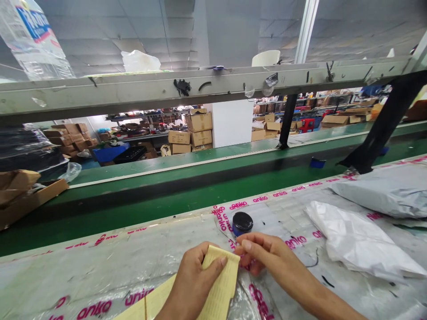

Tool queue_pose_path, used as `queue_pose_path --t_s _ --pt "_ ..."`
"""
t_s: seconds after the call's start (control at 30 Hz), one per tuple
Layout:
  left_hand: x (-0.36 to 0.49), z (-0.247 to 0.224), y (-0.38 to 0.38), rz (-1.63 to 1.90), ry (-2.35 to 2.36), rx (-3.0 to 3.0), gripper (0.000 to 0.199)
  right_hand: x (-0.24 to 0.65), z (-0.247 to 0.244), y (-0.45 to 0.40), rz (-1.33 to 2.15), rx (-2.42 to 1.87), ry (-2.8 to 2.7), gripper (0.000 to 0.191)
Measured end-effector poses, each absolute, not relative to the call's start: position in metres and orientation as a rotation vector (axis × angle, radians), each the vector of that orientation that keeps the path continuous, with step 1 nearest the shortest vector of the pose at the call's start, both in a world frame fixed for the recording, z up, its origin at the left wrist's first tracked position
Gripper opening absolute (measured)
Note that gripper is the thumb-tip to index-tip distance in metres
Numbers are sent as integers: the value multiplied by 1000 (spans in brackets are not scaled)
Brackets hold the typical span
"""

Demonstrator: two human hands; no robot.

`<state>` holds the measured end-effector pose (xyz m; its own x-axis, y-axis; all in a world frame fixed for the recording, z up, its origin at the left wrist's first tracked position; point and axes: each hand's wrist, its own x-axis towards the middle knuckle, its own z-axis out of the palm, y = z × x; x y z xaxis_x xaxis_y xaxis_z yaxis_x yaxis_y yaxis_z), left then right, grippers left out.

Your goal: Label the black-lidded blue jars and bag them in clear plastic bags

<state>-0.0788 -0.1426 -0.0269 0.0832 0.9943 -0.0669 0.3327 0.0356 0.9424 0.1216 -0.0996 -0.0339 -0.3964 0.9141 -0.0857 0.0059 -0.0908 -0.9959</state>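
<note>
My left hand (196,278) grips a folded yellow sheet of printed paper (222,284), the thumb lying flat across its upper face. Under my left wrist, more yellow paper (147,306) rests on the covered table. Just off the sheet's right edge is my right hand (262,253), its thumb and fingertips drawn together in a pinch. Whether anything sits between those fingertips is hidden. Beyond my right fingers stands a small round container (242,223) with a black top and blue side.
White plastic bags (360,238) lie at right on the plastic-covered table (110,275). A green conveyor belt (187,195) runs behind it. Overhead crosses a metal shelf (140,91) bearing a bottle (40,44). A black post (383,124) rises at right; an open carton (30,200) is at left.
</note>
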Motion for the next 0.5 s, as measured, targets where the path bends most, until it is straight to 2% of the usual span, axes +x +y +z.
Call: queue_pose_path --t_s 0.5 --pt "-74 -23 -143 916 1466 1468 20 116 -27 -106 1451 -1140 -1643 15"
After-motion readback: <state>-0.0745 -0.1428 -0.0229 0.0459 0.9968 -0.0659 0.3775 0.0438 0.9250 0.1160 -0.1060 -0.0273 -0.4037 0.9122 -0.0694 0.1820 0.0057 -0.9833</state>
